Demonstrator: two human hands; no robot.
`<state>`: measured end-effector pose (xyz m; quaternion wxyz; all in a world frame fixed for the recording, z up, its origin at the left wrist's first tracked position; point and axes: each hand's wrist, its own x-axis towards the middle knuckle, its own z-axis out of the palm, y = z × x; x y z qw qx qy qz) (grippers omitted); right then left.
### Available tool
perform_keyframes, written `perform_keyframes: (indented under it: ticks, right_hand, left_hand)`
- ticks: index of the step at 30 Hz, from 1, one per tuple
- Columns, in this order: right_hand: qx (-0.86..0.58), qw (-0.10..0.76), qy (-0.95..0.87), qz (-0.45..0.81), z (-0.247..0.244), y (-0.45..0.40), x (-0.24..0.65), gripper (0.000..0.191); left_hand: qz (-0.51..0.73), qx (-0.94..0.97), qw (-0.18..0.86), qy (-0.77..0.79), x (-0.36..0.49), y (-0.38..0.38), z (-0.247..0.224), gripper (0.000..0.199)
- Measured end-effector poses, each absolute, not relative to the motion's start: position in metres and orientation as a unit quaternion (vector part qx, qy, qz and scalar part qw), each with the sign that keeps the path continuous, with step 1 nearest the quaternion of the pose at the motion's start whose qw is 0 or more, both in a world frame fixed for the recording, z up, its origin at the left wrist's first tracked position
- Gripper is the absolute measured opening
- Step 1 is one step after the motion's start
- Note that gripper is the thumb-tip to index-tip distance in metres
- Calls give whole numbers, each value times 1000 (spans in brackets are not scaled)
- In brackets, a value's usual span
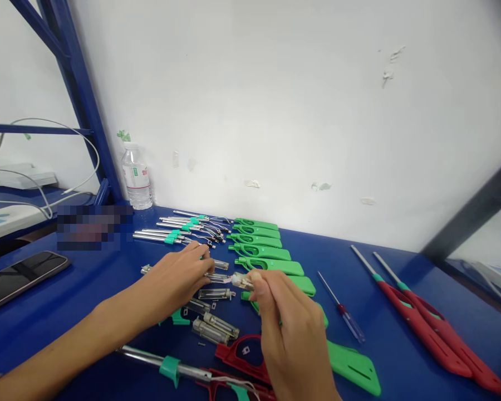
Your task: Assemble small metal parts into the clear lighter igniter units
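Observation:
My right hand (290,320) pinches a small clear plastic lighter fuel tank (240,280) between thumb and forefinger, its end pointing left. Just left of it, my left hand (187,272) is bent down over the row of clear tanks, fingers drawn together; their tips are hidden, so what they hold cannot be made out. Below the hands lie more clear fuel tanks (211,329) and tiny metal clips (245,350). Green lighter handle shells (271,266) form a column behind and beside my right hand. Red shells (237,355) lie partly under its wrist.
Metal lighter tubes with wires (156,236) lie at the back left, and a longer tube (146,356) in front. A screwdriver (344,314) and two red lighters (426,328) are on the right. A phone (23,278) and water bottle (137,178) stand left.

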<state>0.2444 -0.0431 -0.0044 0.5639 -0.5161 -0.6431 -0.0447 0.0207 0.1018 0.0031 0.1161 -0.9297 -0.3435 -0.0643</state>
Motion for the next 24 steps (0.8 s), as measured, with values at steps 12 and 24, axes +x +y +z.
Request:
perform_keyframes:
  ticks: [12, 24]
  right_hand:
    - [-518, 565, -641, -40, -5, -41, 243, 48]
    - [-518, 559, -646, -45, -4, -43, 243, 49]
  left_hand:
    - [-128, -957, 148, -214, 16, 101, 5, 47]
    - [-146, -959, 127, -209, 18, 103, 0, 19]
